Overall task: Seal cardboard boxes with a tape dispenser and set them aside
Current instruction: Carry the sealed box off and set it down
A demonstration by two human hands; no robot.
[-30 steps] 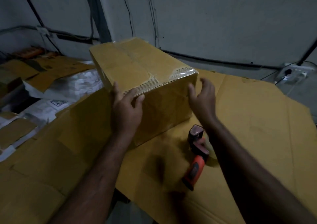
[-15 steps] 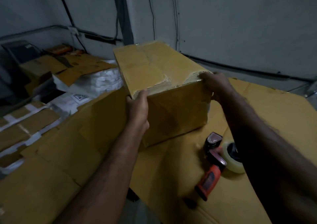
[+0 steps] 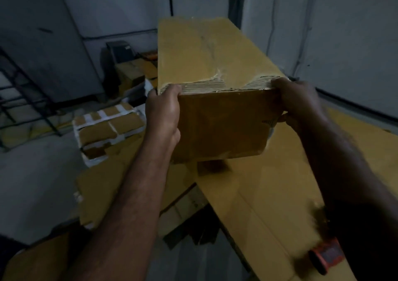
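Brown cardboard, dim light. Left hand (image 3: 163, 113) grips the near left corner of the box (image 3: 206, 52). Its fingers wrap round onto the left side, out of sight, and the top of the hand is level with the box's top edge. Right hand (image 3: 299, 104) grips the near right top corner, with fingers curled over the top edge and thumb pressed on the near face just below. Both forearms reach in from the bottom of the view.

Box is closed, its long side running away from the camera. It is held between the two hands above the cardboard sheet (image 3: 265, 194). A shadow lies on the sheet under the near bottom edge. Clear tape (image 3: 217, 81) is wrinkled and bunched along the near top edge, between the two hands.

Tape dispenser (image 3: 325, 257) lies on the sheet at lower right, well apart from the box. Its orange part is visible; the rest is blurred and partly hidden behind the right forearm.

Left of the box and lower down sits a bundle of flat cardboard (image 3: 107, 128) bound with white strips. Beyond it a dark machine (image 3: 120, 50) stands against the wall (image 3: 344, 33); its type cannot be told. Black metal rack (image 3: 23, 100) at the far left edge. Thin cables (image 3: 272, 22) run down the wall behind the box.
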